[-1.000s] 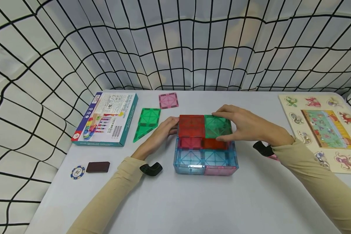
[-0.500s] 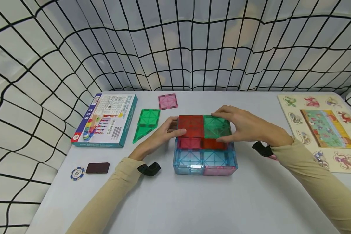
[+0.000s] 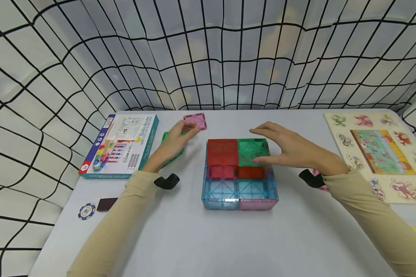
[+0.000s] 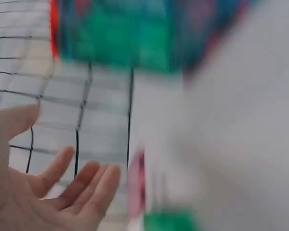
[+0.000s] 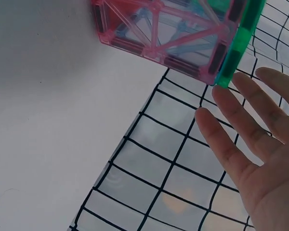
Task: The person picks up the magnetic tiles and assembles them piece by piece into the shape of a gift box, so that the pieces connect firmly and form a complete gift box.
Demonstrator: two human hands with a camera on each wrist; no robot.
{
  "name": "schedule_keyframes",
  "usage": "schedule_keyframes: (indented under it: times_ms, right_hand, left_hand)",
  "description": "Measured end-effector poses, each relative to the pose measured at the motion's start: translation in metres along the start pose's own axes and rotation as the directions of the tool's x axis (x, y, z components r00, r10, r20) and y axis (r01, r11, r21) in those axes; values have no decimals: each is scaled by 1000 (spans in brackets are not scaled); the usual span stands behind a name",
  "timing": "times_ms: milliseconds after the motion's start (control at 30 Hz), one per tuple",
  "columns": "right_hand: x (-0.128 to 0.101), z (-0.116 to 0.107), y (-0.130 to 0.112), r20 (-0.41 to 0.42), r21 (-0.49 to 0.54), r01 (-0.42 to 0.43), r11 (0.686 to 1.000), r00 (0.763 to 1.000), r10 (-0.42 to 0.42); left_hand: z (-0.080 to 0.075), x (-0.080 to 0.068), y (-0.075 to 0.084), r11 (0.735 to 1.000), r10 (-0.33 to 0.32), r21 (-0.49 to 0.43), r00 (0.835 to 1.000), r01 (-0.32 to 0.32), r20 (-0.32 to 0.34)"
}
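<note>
A box-like block of translucent magnetic tiles (image 3: pixel 222 188) stands mid-table, light blue and pink at the front. On its raised rear part lie a red square tile (image 3: pixel 222 152) and a green square tile (image 3: pixel 253 152). My right hand (image 3: pixel 292 152) hovers by the green square, thumb and fingers apart; in the right wrist view its straight fingers hold nothing. Away to the left, my left hand (image 3: pixel 175 143) is over loose green tiles (image 3: pixel 175 156), which it mostly covers. Its fingers look spread and bare in the left wrist view. A pink square tile (image 3: pixel 198 121) lies just beyond its fingertips.
A boxed toy set (image 3: pixel 121 144) lies at the left, with a poker chip (image 3: pixel 86 211) and a dark flat block (image 3: pixel 105 204) in front. A picture puzzle board (image 3: pixel 383 154) lies at the right. Black netting (image 3: pixel 240 61) surrounds the table. Pink tiles (image 3: pixel 323 187) show beside the right wrist.
My left hand has left the red tile's side and moved left and away, over the loose green tiles. My right hand has let go of the green square tile, which stays on the block.
</note>
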State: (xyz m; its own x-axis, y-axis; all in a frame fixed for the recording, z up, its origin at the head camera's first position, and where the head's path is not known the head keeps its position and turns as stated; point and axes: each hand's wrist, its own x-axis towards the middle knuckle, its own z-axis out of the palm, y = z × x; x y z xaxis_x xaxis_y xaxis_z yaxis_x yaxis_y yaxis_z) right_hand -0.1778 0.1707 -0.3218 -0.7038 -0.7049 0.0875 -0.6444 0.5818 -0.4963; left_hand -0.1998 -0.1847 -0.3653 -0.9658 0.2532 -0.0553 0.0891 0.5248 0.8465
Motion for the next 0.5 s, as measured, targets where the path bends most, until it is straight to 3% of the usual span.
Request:
schedule_keyframes:
  times_ms: [67, 100, 233, 300, 367, 500]
  right_hand:
    - [-3, 0, 3, -15, 35, 3, 999, 1000, -2]
    - [-4, 0, 4, -19, 52, 7, 999, 1000, -6]
    - [-9, 5, 7, -19, 95, 17, 995, 1000, -15]
    - [-13, 6, 8, -15, 100, 19, 995, 1000, -18]
    - [-17, 7, 10, -15, 101, 19, 995, 1000, -17]
    - [-25, 5, 13, -24, 103, 0, 995, 1000, 2]
  left_hand:
    - [-9, 19, -4, 983, 32, 180, 999, -25, -36]
    - [-13, 28, -6, 961, 35, 276, 999, -24, -33]
    - [-25, 57, -13, 863, -46, 505, 995, -6, 91]
    - [-29, 67, -14, 832, -100, 555, 982, -4, 158]
    - [-31, 76, -14, 818, -116, 575, 970, -29, 213]
    - [-26, 89, -13, 807, -42, 576, 959, -133, 281]
